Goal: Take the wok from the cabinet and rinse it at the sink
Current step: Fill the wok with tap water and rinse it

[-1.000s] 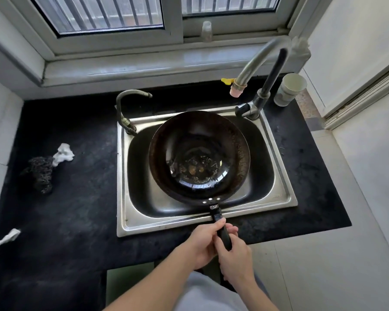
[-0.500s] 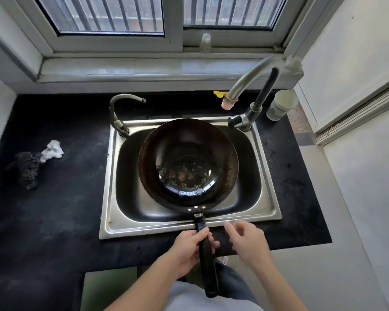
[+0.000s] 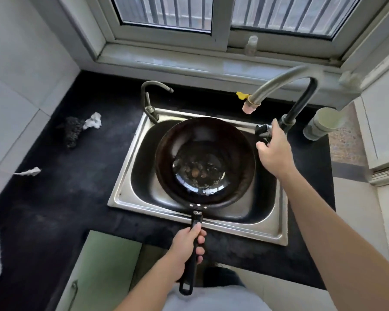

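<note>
At the sink (image 3: pixel 126 182), below the barred window, contents as found.

Wok (image 3: pixel 202 162): dark and round-bottomed, sitting inside the basin. Brownish residue and a wet gloss show in the bottom. It seems placed so the spout outlet (image 3: pixel 249 107) can empty into it. The outlet hangs toward the bowl's far right edge, and no water is visible running.

Handle (image 3: pixel 188 276): long and black, reaching out over the sink's front rim and the counter edge toward the person.

Left hand (image 3: pixel 186 245): fingers wrapped round the handle about midway, thumb laid along the top. This looks like a steadying hold, presumably to stop the round bowl rocking. The bowl lies straight ahead of this grip, farther from the body, and the handle's loop end trails behind it.

Right hand (image 3: pixel 275 149): at the tap lever (image 3: pixel 262 129) at the foot of the tall faucet (image 3: pixel 279 86), just right of the wok's rim. The back of the hand faces the camera, so whether the fingers have closed on the lever cannot be told. Likely purpose: starting the water.

Also present: a small second tap (image 3: pixel 151 102) at the back left corner and stacked paper cups (image 3: pixel 319 124) right of the faucet. A dark scourer (image 3: pixel 73 131) and crumpled tissue (image 3: pixel 92 120) lie on the black countertop (image 3: pixel 65 209), well left of the sink.

Stage, as judged: the wok is in the sink — rinse not yet begun.
</note>
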A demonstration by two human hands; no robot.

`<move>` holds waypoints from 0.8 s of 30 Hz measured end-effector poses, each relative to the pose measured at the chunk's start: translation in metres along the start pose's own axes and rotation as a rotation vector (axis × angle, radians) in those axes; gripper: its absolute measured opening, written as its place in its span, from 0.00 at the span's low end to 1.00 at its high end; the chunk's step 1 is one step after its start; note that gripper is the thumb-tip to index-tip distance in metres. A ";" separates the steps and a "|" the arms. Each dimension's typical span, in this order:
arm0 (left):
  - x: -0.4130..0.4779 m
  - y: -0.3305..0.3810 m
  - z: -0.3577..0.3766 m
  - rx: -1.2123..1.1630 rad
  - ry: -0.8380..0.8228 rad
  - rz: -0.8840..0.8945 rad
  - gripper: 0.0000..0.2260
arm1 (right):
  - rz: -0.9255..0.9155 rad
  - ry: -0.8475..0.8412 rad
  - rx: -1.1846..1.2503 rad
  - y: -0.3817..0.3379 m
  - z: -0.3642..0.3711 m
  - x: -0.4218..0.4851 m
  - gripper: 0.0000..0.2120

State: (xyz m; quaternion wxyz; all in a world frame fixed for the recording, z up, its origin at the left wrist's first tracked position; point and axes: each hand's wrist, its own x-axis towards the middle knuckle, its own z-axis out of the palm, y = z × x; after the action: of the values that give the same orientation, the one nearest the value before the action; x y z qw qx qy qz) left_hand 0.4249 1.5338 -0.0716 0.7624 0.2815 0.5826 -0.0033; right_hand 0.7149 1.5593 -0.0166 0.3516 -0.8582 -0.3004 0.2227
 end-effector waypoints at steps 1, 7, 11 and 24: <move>-0.001 0.000 0.001 0.006 0.006 0.007 0.12 | -0.022 -0.034 -0.008 -0.001 0.000 0.003 0.30; -0.007 -0.001 0.005 0.042 0.041 0.040 0.12 | -0.088 -0.050 -0.083 0.000 0.001 0.001 0.17; -0.007 -0.002 0.007 0.045 0.060 0.057 0.11 | -0.083 -0.139 -0.072 0.001 0.000 -0.001 0.31; -0.009 -0.001 0.009 0.018 0.057 0.035 0.12 | -0.114 -0.169 -0.109 -0.001 -0.001 0.000 0.33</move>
State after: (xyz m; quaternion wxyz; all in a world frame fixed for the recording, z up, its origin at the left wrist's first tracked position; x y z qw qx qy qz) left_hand 0.4291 1.5258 -0.0626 0.7428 0.2985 0.5991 0.0129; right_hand 0.7153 1.5593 -0.0152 0.2900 -0.8358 -0.3888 0.2574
